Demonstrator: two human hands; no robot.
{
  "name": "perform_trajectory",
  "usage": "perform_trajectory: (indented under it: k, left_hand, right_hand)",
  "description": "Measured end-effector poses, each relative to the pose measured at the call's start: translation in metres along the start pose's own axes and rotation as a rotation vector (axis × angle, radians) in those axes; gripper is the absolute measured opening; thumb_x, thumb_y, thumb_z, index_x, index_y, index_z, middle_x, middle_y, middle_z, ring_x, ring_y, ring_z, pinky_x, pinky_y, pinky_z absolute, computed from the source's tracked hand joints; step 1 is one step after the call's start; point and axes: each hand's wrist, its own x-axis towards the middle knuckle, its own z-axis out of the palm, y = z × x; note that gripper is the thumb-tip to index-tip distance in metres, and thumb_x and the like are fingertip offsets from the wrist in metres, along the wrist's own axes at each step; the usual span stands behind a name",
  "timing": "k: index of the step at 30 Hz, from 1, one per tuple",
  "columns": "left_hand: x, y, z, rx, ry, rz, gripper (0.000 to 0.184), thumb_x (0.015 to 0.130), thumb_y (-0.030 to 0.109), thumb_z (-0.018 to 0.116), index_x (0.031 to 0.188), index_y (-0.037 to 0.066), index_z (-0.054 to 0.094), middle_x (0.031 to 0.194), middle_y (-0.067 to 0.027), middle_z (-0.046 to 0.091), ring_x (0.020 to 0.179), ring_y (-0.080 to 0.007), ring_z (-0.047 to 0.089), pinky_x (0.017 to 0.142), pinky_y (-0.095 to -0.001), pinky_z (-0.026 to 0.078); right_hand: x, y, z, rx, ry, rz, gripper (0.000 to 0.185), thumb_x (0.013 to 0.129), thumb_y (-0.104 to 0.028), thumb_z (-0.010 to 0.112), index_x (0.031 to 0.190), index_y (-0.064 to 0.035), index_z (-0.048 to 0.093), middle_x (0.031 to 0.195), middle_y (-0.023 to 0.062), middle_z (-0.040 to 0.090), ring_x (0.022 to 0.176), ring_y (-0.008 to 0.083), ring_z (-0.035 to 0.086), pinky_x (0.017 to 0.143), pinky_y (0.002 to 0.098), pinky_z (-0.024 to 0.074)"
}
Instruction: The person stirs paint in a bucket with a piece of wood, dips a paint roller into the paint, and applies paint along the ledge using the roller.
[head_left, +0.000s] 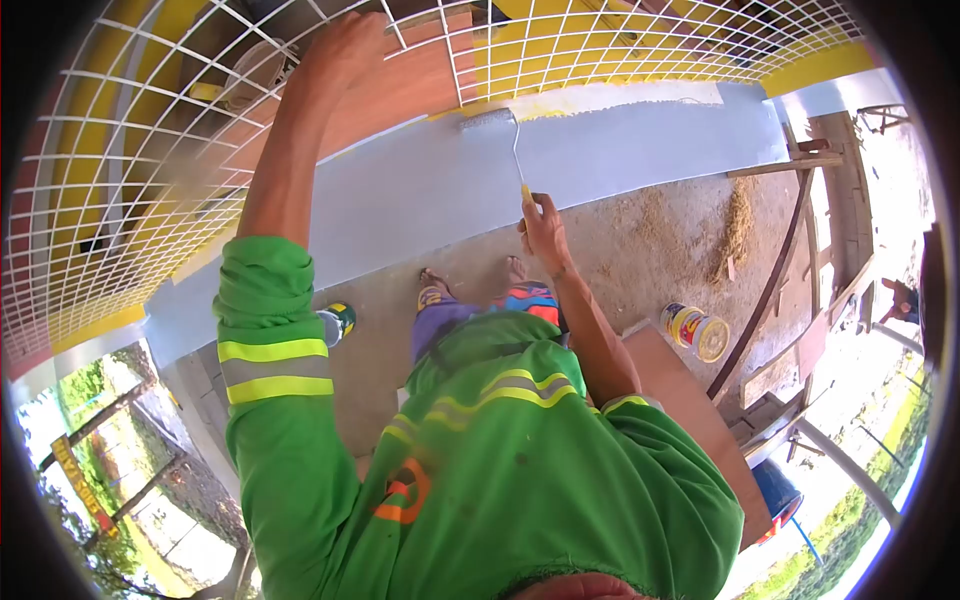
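My right hand [546,236] is wrapped round the yellow handle of a paint roller [517,150]. Its roller sleeve lies against the upper part of a low wall [420,185], which is coated grey-blue. Along the wall's top edge, near the roller, runs a paler strip with some yellow. Up at the top left, my left hand [350,48] grips the white wire grid [200,110] that rises above the wall; its fingertips are partly hidden. Behind the grid are yellow surfaces and a brownish-orange panel [400,85].
Two paint buckets [700,333] are on the concrete floor to my right. A smaller can [340,320] sits left of my feet. Wood shavings [738,230] are scattered near the wall's right end. A board [690,420] and wooden beams [785,270] are at the right.
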Motion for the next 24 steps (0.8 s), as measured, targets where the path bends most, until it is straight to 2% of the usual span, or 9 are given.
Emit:
perform_trajectory:
  k: [4,7,10,13,16,18,21,22,24]
  left_hand:
    - [-0.004,0.005,0.002,-0.013,0.009,-0.006,0.034,0.086,-0.001,0.051,0.118,-0.004,0.061,0.114,-0.0264,0.063,0.11,-0.0401,0.06,0.092,-0.047,0.049]
    - [-0.001,0.006,-0.002,-0.032,0.019,-0.031,0.034,0.085,-0.002,0.052,0.118,-0.004,0.061,0.114,-0.0266,0.064,0.109,-0.0407,0.06,0.092,-0.0468,0.049]
    - [-0.001,0.0,0.004,-0.04,0.039,-0.017,0.033,0.084,-0.002,0.054,0.116,-0.005,0.062,0.111,-0.0274,0.064,0.108,-0.0414,0.061,0.091,-0.0469,0.049]
    - [0.001,-0.013,0.003,-0.085,0.006,0.087,0.032,0.083,-0.001,0.055,0.114,-0.004,0.062,0.108,-0.0275,0.065,0.105,-0.0415,0.061,0.089,-0.0473,0.05]
    - [0.003,-0.02,-0.003,-0.097,0.015,0.114,0.03,0.083,0.001,0.055,0.112,-0.004,0.063,0.106,-0.0267,0.066,0.104,-0.0411,0.062,0.087,-0.0475,0.05]
    - [0.009,-0.017,0.02,-0.024,0.09,0.062,0.026,0.084,0.001,0.055,0.108,-0.003,0.064,0.104,-0.0247,0.066,0.101,-0.0404,0.063,0.084,-0.0475,0.051]
    - [0.004,-0.031,0.049,0.026,0.398,0.204,0.019,0.084,0.008,0.055,0.094,0.002,0.069,0.093,-0.0177,0.067,0.092,-0.0347,0.065,0.081,-0.0451,0.052]
    - [0.002,-0.035,0.058,0.007,0.624,0.371,0.017,0.085,0.008,0.052,0.091,0.003,0.067,0.091,-0.0174,0.064,0.092,-0.0368,0.061,0.084,-0.0443,0.051]
    - [0.001,-0.023,0.035,0.059,0.298,0.203,0.017,0.086,0.009,0.053,0.097,0.003,0.066,0.099,-0.0164,0.064,0.099,-0.0349,0.06,0.087,-0.0439,0.05]
  right_hand:
    - [0.028,0.009,0.011,-0.065,0.024,-0.031,0.039,0.097,-0.036,0.049,0.119,-0.0043,0.054,0.064,0.0098,0.061,0.053,0.0193,0.059,0.048,0.0371,0.0455]
    - [0.015,0.008,0.004,-0.101,0.028,0.025,0.039,0.097,-0.037,0.049,0.118,-0.0043,0.054,0.064,0.0107,0.061,0.055,0.0206,0.061,0.05,0.0373,0.0471]
    - [0.029,0.014,0.005,-0.093,0.01,-0.035,0.037,0.097,-0.036,0.05,0.118,-0.005,0.055,0.065,0.0101,0.06,0.055,0.0201,0.06,0.051,0.0368,0.0473]
    - [0.023,0.008,0.013,0.008,-0.002,-0.021,0.039,0.1,-0.031,0.05,0.122,0.0007,0.048,0.066,0.0084,0.055,0.038,0.0129,0.047,0.034,0.0296,0.0353]
    - [0.022,0.021,0.015,-0.059,0.026,-0.072,0.039,0.1,-0.032,0.05,0.121,0.0003,0.048,0.067,0.0085,0.055,0.038,0.013,0.047,0.034,0.0292,0.0356]
    - [0.019,0.005,0.022,0.013,0.017,-0.032,0.038,0.1,-0.033,0.05,0.121,-0.0007,0.048,0.067,0.0083,0.054,0.039,0.0128,0.048,0.034,0.029,0.0358]
    - [0.017,0.026,0.028,-0.075,0.042,-0.103,0.038,0.1,-0.033,0.05,0.12,-0.0015,0.048,0.066,0.008,0.054,0.039,0.0125,0.048,0.034,0.029,0.0358]
    - [0.022,0.037,0.029,-0.075,0.045,-0.106,0.037,0.1,-0.033,0.05,0.12,-0.0015,0.049,0.066,0.0079,0.054,0.04,0.0123,0.048,0.034,0.029,0.0357]
    - [0.016,0.022,0.033,-0.01,0.049,-0.062,0.037,0.1,-0.033,0.051,0.118,-0.0015,0.049,0.066,0.0076,0.054,0.04,0.0119,0.048,0.034,0.0288,0.0355]
